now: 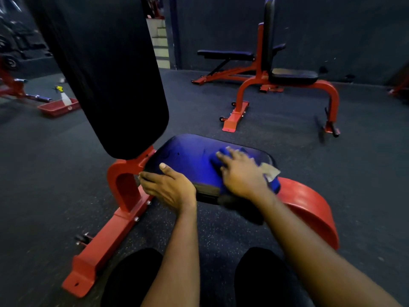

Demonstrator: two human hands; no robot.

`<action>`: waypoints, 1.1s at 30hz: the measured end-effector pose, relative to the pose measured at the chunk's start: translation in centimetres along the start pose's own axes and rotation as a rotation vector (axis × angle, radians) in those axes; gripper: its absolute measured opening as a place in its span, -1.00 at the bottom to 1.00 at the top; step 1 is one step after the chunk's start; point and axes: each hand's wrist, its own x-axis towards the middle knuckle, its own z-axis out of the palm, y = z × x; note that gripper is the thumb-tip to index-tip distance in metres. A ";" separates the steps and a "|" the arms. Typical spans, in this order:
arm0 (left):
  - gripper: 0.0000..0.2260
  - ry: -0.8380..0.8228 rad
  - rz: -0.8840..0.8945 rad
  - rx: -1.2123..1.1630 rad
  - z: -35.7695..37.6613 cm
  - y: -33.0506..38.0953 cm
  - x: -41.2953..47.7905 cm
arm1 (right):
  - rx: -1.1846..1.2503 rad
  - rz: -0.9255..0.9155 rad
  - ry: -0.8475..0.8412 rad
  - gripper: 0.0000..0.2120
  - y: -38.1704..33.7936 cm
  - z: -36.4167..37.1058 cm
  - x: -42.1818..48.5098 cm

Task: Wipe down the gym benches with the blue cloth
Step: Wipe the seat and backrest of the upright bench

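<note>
Right hand (241, 173) flat, fingers spread, pressing blue cloth (216, 160) onto seat pad (188, 156); cloth sits at the pad's 3 o'clock side. Left hand (170, 187) relaxed, bracing the pad's 8 o'clock edge, thumb on top, grasping nothing. Step: wiping the seat. Best done with even pressure, overlapping strokes toward 9 o'clock, covering the edges, then back pad (106, 74).
</note>
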 end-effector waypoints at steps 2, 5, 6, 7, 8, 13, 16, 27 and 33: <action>-0.40 -0.008 -0.002 0.005 0.0 -0.1 0.2 | 0.028 -0.139 0.052 -0.51 -1.6 0.4 -3.6; -0.39 -0.022 0.018 0.017 -0.2 -0.1 0.2 | 0.094 -0.078 0.050 -0.50 1.5 -0.1 -3.9; -0.39 -0.031 0.012 0.019 -0.3 -0.1 0.3 | 0.096 -0.008 0.042 -0.51 3.3 0.0 -2.6; -0.39 -0.042 0.008 0.020 -0.3 -0.3 0.3 | 0.100 0.071 0.022 -0.53 4.9 -0.1 -0.8; -0.39 -0.049 0.009 0.025 -0.4 -0.3 0.2 | 0.130 0.150 -0.010 -0.53 6.1 -0.5 1.1; -0.38 -0.065 0.043 0.039 -0.5 -1.0 0.4 | 0.146 0.312 -0.097 -0.52 5.3 -1.9 5.3; -0.39 -0.052 0.046 0.019 -0.3 -1.1 0.3 | 0.156 0.247 -0.006 -0.53 4.7 -0.7 0.3; -0.39 -0.031 0.058 0.027 -0.5 -1.3 0.1 | 0.116 0.313 -0.051 -0.53 4.4 -1.5 2.6; -0.39 -0.070 0.050 0.047 -0.6 -1.0 0.5 | 0.033 0.095 0.136 -0.56 2.2 -0.2 -3.5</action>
